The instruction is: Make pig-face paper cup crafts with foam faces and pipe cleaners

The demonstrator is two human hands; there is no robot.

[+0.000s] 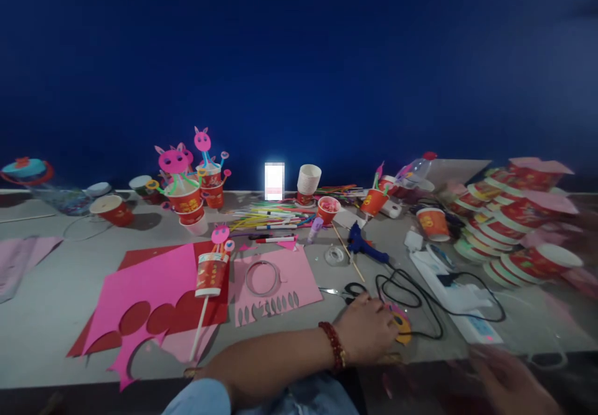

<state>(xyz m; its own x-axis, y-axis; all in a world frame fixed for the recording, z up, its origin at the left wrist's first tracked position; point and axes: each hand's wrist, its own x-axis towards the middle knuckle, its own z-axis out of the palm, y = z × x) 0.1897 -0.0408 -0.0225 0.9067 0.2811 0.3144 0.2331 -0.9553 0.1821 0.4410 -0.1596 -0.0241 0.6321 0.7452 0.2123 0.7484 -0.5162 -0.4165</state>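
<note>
Both hands are in view and well apart. The left hand [367,329] lies palm down near the front edge of the tabletop [261,371], fingers bent; whether they close on anything cannot be told. The right hand [514,381] is blurred at the lower right; its grip cannot be told.

Nearest the left hand are the scissors [332,291] and a yellow disc [402,329]. The scissors lie flat just beyond the knuckles, blades towards the pink sheet [306,275], dark handles beside the hand. The disc is at the fingertips, partly hidden; contact is not certain. The glue gun's [367,247] cable runs close by. The power strip [451,296] is the item nearest the right hand.

Handling, as judged: the scissors are stiff and light, with smooth blades; take them by the handle loops, clear of the edges. The disc appears light and firm; pinch it by the rim. The cable is flexible and liable to snag a finger. The glue gun's nozzle may be hot; hold by the grip only. The power strip is rigid and best held by its long sides, cable slack. The pink sheet is thin and creases readily, weakest along its cut edge.
</note>
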